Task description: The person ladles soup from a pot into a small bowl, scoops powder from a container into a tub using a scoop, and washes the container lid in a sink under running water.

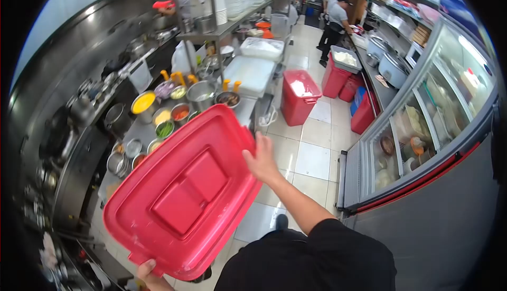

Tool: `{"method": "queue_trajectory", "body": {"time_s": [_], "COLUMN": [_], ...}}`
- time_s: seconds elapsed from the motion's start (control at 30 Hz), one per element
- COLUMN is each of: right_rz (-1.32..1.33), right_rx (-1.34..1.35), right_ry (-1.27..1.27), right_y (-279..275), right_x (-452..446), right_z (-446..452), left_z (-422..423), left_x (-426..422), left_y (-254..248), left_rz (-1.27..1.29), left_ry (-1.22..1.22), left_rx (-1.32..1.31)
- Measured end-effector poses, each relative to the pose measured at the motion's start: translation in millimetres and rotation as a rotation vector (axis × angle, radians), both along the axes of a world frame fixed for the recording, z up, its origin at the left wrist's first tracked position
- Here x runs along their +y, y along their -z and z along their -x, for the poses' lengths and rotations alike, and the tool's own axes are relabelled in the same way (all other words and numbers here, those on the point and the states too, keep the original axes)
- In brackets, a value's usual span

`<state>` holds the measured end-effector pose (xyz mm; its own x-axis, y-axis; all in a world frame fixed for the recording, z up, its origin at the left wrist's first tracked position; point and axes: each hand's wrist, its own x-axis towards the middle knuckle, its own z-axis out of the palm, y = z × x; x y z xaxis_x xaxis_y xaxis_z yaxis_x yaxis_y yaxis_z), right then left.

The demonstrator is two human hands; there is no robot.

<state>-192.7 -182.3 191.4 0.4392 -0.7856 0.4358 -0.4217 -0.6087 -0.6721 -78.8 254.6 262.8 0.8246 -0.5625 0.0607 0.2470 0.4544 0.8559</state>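
Note:
A large red plastic bin lid fills the middle of the head view, tilted, with its recessed panel facing me. My left hand grips the lid's lower-left corner, thumb on top and the other fingers hidden beneath. At the right edge of the lid is my right hand, its fingers spread and slightly blurred. Its thumb overlaps the rim; whether it bears any weight I cannot tell. Beyond the lid stands a red bin with white contents and no lid on it.
On the left, a steel counter holds metal containers of chopped food, including a yellow one. A glass-door fridge stands close on the right. Tiled floor runs between. Farther back, a person works at the right-hand counter, another at the upper left.

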Motion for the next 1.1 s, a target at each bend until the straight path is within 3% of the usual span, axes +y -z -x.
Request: {"method": "queue_trajectory", "body": {"time_s": [0.03, 0.1, 0.17, 0.2, 0.23, 0.27, 0.3, 0.33, 0.37, 0.47, 0.57, 0.63, 0.67, 0.73, 0.83, 0.87, 0.93, 0.97, 1.1], "right_rz": [-0.030, -0.474, -1.214, -1.350, -1.481, -1.545, -1.496, -1.447, -1.499, -1.562, -1.370, -1.330, -1.305, -1.216, -1.128, -1.088, -1.080, -1.075, -1.061], "right_rx": [-0.011, 0.016, -0.466, -0.603, -0.742, -0.856, -0.929, -0.999, -1.046, -1.236, -1.287, -1.310, -1.297, -1.280, -1.333, -1.366, -1.382, -1.366, -1.122], "right_ry": [0.008, -0.124, -0.412, -0.472, -0.535, -0.571, -0.555, -0.539, -0.489, -0.135, -0.169, -0.164, -0.189, -0.172, -0.183, -0.181, -0.230, -0.257, -0.200], "right_y": [-22.3, -57.3, -65.2, -71.4, -73.8, -70.5, -69.1, -69.4, -73.0, -13.4, 26.5, 2.0, -10.6, -20.8, -19.9, -16.6, -15.7, -12.8, -13.5], "right_x": [-11.7, -34.4, -54.9, -62.8, -72.7, -87.5, -102.2, -117.1, -133.1, -197.4, -250.0, -274.7, -290.2, -326.8, -392.7, -410.2, -450.1, -468.2, -536.5], "right_z": [26.3, 80.0, 131.5, 148.5, 165.1, 178.8, 190.1, 200.1, 210.1, 241.9, 263.1, 264.9, 266.8, 265.9, 259.0, 256.3, 251.1, 249.8, 254.4], "left_z": [2.8, 5.8, 5.7, 1.7, 34.4, 41.6, 59.3, 74.0, 95.3, 123.2, 134.4, 140.9, 134.6, 113.9, 72.9, 56.7, 27.6, 27.0, 23.0], "left_x": [-38.1, -127.2, -202.0, -239.3, -287.1, -325.6, -364.3, -399.9, -430.1, -512.2, -571.4, -600.1, -617.8, -657.5, -734.1, -769.0, -840.8, -864.3, -944.9], "left_y": [-10.5, -30.0, -33.0, -19.9, -45.6, -38.8, -35.8, -19.5, -20.9, 20.8, 42.1, 37.0, 37.3, 40.0, 77.2, 93.1, 146.7, 130.9, 138.8], "left_rz": [-0.005, -0.075, -0.291, -0.368, -0.337, -0.357, -0.269, -0.353, -0.419, -0.348, -0.247, -0.144, -0.145, -0.094, -0.344, -0.419, -0.269, -0.241, -0.498], "left_ry": [-0.002, 0.068, 0.314, 0.442, 0.497, 0.709, 0.768, 0.822, 0.932, 1.077, 1.133, 0.995, 1.020, 0.991, 0.472, 0.453, 0.782, 0.823, 0.792], "left_rx": [-0.037, -0.147, -0.332, -0.489, -0.494, -0.580, -0.897, -1.154, -1.162, -1.242, -1.323, -1.405, -1.385, -1.098, -0.959, -0.761, 0.095, 0.300, 0.181]}}
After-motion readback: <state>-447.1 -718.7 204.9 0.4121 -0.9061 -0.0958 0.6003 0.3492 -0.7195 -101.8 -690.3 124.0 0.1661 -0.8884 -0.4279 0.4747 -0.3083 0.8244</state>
